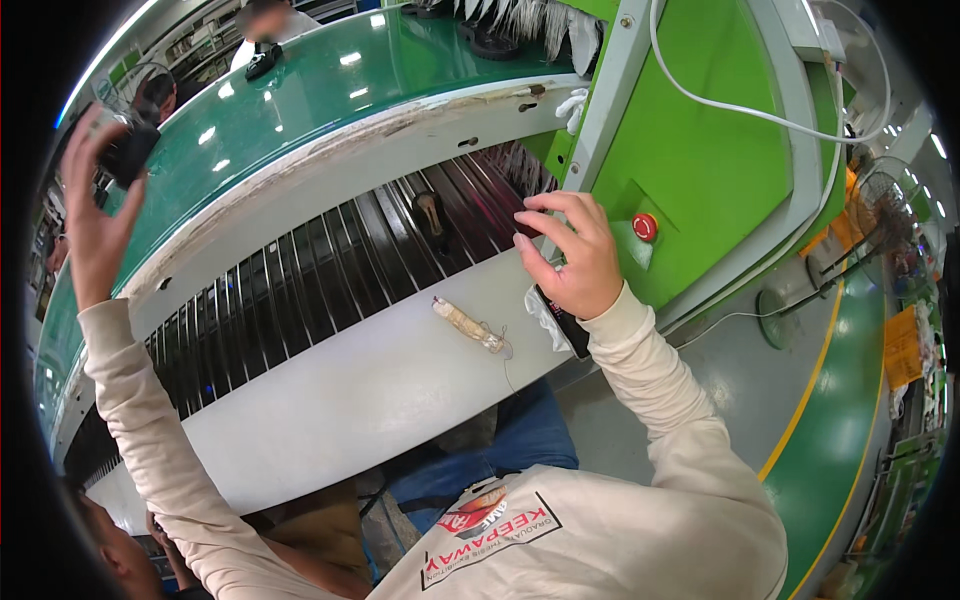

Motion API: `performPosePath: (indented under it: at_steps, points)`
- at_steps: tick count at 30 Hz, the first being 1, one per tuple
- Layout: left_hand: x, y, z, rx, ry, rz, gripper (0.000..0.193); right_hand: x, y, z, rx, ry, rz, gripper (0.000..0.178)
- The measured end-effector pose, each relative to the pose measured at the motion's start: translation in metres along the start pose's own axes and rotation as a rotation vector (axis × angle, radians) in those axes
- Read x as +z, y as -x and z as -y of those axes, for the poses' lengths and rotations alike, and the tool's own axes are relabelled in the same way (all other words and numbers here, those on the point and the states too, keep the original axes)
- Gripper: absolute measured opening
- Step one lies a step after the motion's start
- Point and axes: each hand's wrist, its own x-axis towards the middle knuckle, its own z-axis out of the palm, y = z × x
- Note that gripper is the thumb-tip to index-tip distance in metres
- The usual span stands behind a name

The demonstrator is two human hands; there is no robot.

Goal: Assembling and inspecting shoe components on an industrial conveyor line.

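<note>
My left hand (98, 205) is raised over the green conveyor belt at the far left, its thumb and fingers curved round a black object (128, 153), whose kind I cannot make out. My right hand (578, 252) hovers near the right end of the dark metal rollers (330, 262), fingers apart and with nothing in it. A dark shoe with a tan inside (430, 215) rests on those rollers. Closer to me, a slim yellowish-white wrapped tool (466, 324) with loose thread lies on the white ledge (310, 415). Beneath my right wrist sit a dark object (568, 325) and a white cloth (542, 312).
Black shoes (263, 60) stand on the upper green belt (310, 85), below a pale fringe curtain (520, 22) at its end. A green machine panel (700, 150) with a red button (645, 227) rises at right. A fan (868, 215) stands beyond. Other people are at far left.
</note>
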Motion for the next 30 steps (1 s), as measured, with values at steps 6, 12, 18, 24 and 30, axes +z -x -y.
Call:
performPosePath:
  at_steps: [6, 12, 18, 24, 30]
  points:
    - [0.076, 0.096, 0.047, -0.894, 0.297, 0.633, 0.052, 0.012, -0.056, -0.004, -0.032, -0.079, -0.076, 0.023]
    - [0.075, 0.098, 0.024, -0.708, 0.031, 0.178, 0.048, 0.056, -0.167, -0.064, 0.167, -0.029, -0.129, 0.033]
    - [0.078, 0.101, 0.025, -0.793, 0.182, 0.19, 0.041, 0.108, -0.255, -0.128, 0.558, 0.381, 0.375, 0.077]
    - [0.085, 0.063, 0.005, -0.606, 0.189, 0.316, 0.048, 0.126, -0.279, -0.172, 0.508, 0.678, 0.442, 0.069]
    - [0.125, 0.022, 0.015, -0.171, 0.113, 0.28, 0.053, 0.12, -0.298, -0.093, 0.459, -0.344, 0.441, 0.07]
